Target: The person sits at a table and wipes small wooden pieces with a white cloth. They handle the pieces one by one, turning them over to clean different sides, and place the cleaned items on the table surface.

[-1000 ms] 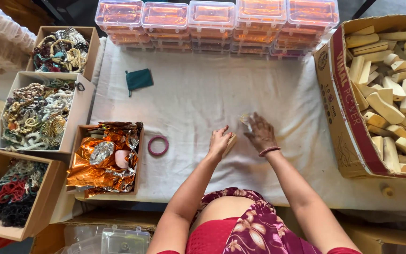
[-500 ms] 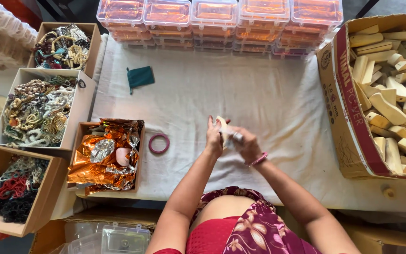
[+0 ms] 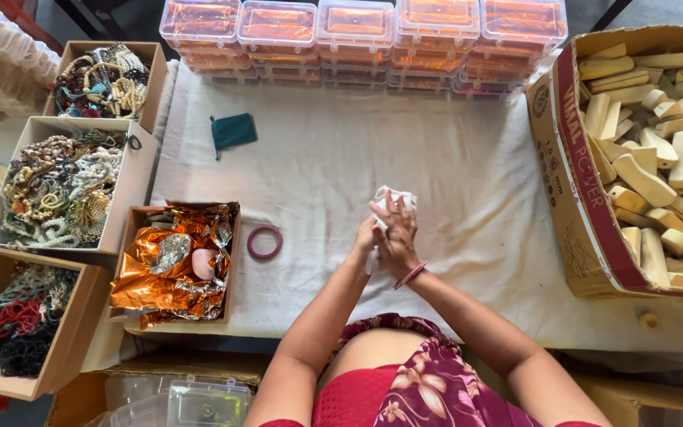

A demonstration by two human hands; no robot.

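My left hand (image 3: 367,236) and my right hand (image 3: 399,237) are pressed together above the middle of the white-covered table (image 3: 476,166). Between them they hold a small crumpled white piece of cloth or paper (image 3: 394,195), which sticks out above the fingertips. A thin pink bangle (image 3: 410,274) sits on my right wrist. A pink ring-shaped bangle (image 3: 265,242) lies on the cloth to the left of my hands. Beside it is a cardboard box of orange and silver foil wrappers (image 3: 175,265).
A large cardboard box (image 3: 586,205) of pale wooden pieces stands at the right. Stacked clear plastic cases (image 3: 357,32) line the far edge. Boxes of beaded jewellery (image 3: 65,182) stand at the left, and a small green pouch (image 3: 232,130) lies on the cloth.
My hands lay apart and flat on the cloth a second ago. They have since come together and risen slightly, with the white crumpled piece held between them.
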